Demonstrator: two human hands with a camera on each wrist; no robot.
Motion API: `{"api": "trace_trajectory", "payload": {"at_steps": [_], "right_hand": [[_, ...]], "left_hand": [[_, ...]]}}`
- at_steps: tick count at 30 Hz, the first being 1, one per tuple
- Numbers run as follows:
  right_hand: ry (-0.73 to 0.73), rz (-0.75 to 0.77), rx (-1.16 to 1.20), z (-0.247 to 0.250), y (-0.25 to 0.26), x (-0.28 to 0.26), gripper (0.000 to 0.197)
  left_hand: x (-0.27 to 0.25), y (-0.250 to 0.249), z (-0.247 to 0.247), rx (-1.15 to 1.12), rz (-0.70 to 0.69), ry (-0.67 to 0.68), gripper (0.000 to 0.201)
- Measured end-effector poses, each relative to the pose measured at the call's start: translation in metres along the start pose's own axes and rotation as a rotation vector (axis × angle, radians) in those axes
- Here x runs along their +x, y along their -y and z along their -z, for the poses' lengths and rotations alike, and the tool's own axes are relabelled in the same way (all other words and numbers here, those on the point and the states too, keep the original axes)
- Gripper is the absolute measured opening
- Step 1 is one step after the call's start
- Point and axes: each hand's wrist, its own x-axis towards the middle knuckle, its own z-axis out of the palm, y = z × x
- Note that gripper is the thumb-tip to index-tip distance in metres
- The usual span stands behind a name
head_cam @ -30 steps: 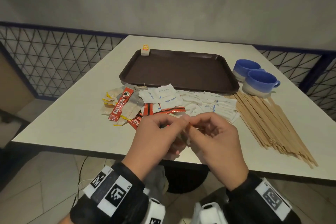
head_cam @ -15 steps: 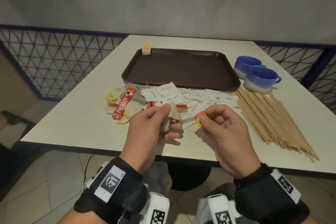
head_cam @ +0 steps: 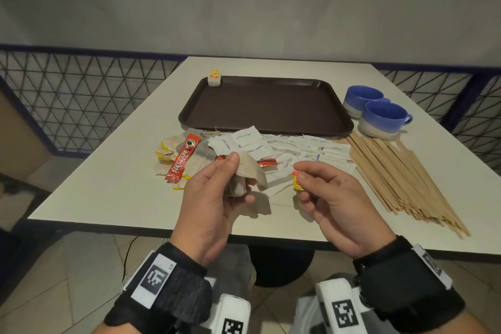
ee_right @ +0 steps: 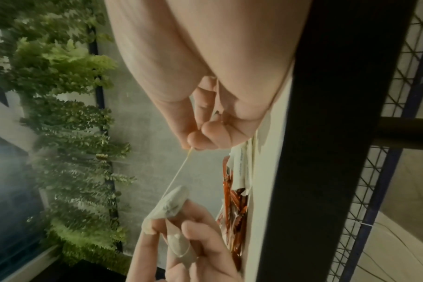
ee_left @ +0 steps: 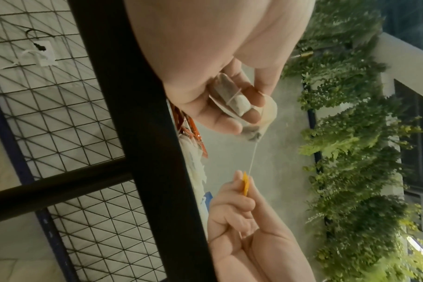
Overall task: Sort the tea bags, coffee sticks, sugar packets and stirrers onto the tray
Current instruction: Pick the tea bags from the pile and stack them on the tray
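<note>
A white table (head_cam: 108,171) carries a dark brown tray (head_cam: 271,127) near its far edge — beside it, two blue-and-white cups (head_cam: 379,116). In front of the tray lie tea bags (head_cam: 165,149), Nescafé coffee sticks (head_cam: 183,158), white sugar packets (head_cam: 311,149) and a fan of wooden stirrers (head_cam: 401,176).

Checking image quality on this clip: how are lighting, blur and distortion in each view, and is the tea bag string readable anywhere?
Head view: dim, even light, soft shadows under both hands, wide-angle bowing at the table edges, string barely visible. Left wrist view: sideways, soft, but the string shows clearly between tea bag and yellow tag. Right wrist view: also sideways, palm fills the top, tea bag blurred, string legible.
</note>
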Motion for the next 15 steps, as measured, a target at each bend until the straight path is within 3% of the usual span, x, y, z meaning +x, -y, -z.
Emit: {"api": "trace_trajectory", "payload": {"at_steps": [6, 15], "right_hand": [[0.032, -0.011, -0.079, -0.0011, 0.0041, -0.0021, 0.033], [0.056, -0.087, -0.012, 0.0015, 0.0078, 0.0021, 0.031]], "left_hand": [[0.0034, -0.003, 0.0044, -0.131, 0.042, 0.008, 0.029], [0.0051, -0.0066, 0.0048, -0.344, 0.083, -0.03, 0.029]]}}
